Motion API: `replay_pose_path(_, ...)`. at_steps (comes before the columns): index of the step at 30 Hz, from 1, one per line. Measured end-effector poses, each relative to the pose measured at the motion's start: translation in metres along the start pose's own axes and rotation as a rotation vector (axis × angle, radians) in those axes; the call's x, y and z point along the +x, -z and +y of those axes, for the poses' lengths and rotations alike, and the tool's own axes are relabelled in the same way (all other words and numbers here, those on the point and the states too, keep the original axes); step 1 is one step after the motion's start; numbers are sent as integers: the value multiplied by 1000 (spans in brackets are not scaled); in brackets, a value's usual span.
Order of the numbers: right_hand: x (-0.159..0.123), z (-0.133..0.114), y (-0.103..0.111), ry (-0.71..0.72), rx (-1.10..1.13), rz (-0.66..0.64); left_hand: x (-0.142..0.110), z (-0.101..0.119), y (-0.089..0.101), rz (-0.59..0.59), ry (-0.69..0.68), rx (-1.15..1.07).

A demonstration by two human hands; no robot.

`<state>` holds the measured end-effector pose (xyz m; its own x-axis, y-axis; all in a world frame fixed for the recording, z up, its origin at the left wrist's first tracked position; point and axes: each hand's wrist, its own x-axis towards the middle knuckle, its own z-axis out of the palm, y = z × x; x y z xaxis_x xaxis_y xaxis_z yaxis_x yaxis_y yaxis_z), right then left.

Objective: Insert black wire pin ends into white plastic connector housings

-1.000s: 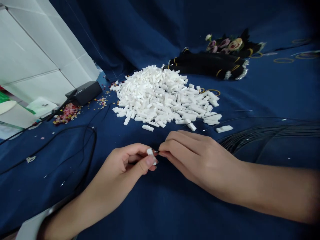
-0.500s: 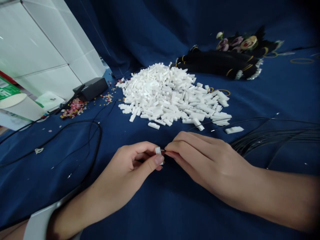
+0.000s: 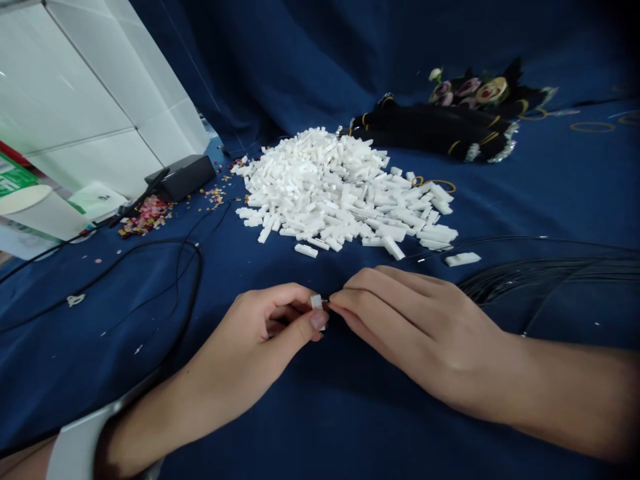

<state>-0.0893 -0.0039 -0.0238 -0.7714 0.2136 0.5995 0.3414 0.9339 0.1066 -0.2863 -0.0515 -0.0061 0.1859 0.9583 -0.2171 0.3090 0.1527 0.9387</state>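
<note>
My left hand (image 3: pixel 265 333) pinches a small white plastic connector housing (image 3: pixel 316 303) between thumb and fingers. Close against its right side, my right hand (image 3: pixel 425 327) is closed in a pinch on a thin wire, whose small metal end (image 3: pixel 325 302) shows at the fingertips. That end meets the housing's side; how deep it sits I cannot make out. Most of the wire is hidden by my right hand. Just beyond both hands lies a large heap of similar white housings (image 3: pixel 320 193).
A bundle of thin black wires (image 3: pixel 540 273) lies right, near a single white housing (image 3: pixel 463 259). Behind are black banded bundles (image 3: pixel 430 130) and artificial flowers (image 3: pixel 470 87). Left are a black cable (image 3: pixel 197 287), a paper cup (image 3: pixel 45 210), a black box (image 3: pixel 183 177) and colourful bits (image 3: pixel 150 215).
The view has shifted slightly, and my right hand sits a little lower at the knuckles. Both hands keep their pinch, with the wire end still at the housing.
</note>
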Motion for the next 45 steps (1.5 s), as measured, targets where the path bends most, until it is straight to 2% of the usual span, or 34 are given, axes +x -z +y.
replay_pose_path(6,1,-1,-1,30,19,39,-1,3,-1,-49,-5,7)
replay_pose_path(12,2,-1,2,67,71,23,-4,2,-3,-49,-13,53)
replay_pose_path(21,5,3,3,121,201,-8,-4,2,3,-122,-10,86)
replay_pose_path(30,-8,2,1,-26,148,-36,-3,2,5,-66,16,1)
replay_pose_path(45,-5,-2,2,-15,198,-25,-3,0,-1,-78,33,62)
